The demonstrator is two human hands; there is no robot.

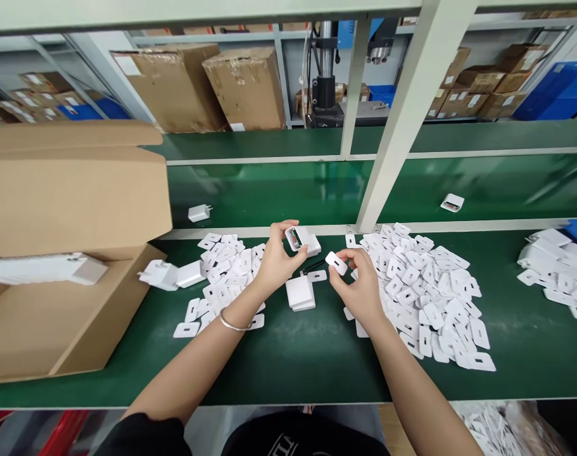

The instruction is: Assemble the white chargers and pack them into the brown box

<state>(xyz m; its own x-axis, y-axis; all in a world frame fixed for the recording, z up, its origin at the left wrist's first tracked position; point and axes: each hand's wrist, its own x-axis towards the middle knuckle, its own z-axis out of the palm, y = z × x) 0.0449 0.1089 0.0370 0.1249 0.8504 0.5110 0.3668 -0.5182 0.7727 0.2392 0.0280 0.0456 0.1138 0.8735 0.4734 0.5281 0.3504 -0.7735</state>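
Between the thumb and fingers of my left hand [279, 253] is a white charger housing [295, 238], its open end facing me with a circuit board showing inside. My right hand [361, 278] pinches a white slotted cover plate [336, 263] by its edge, a short way right of the housing and apart from it. Another white housing [313, 244] lies just behind my left fingertips. Below, on the green bench, are stacked white housings [300, 293], a loose cover plate [317, 276] and a thin black tool [313, 267], partly hidden.
A large heap of cover plates [425, 291] spreads to the right, a smaller heap [226, 272] to the left. Chargers with plugs [159, 275] lie beside an open cardboard box [83, 335]. A slanted white post [402, 120] rises behind the bench. One open housing [452, 202] sits on the conveyor belt [269, 190].
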